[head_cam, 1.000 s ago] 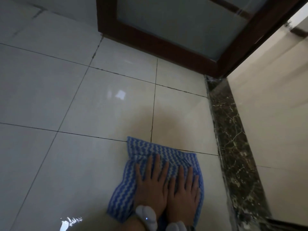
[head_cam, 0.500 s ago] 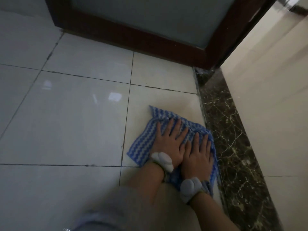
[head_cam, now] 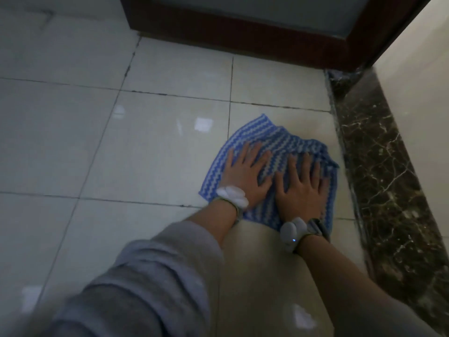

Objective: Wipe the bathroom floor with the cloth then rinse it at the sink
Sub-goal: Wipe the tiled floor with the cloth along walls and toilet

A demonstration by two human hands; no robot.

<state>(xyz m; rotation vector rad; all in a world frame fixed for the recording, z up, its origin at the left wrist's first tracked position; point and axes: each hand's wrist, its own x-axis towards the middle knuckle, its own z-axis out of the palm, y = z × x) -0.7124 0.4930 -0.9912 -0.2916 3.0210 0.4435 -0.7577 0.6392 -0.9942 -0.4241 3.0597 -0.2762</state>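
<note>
All your fingers are straight and spread wide. They hold nothing and only press flat on the cloth. Your left hand lies palm down on the left half of the cloth, with its fingers pointing far and a little to the right. Your right hand lies palm down just beside it on the right half, and the two thumbs are close together.

The cloth is blue with white zigzag stripes. It lies spread on the floor under both hands, with some folds at its far right edge and one corner pointing to the far side. Its right edge is near the dark marble threshold, but it is not clear if it touches it.

On your left wrist sits a white wrist device, and on your right wrist a grey wrist device with a small blue light. Your left forearm comes out of a grey sleeve. The right forearm is bare near the wrist.

The floor is made of large pale glossy tiles with dark grout lines, and it shows a few bright reflections. At the far side stands a door with a dark brown wooden frame. The threshold runs from the door's right corner toward the near right.
</note>
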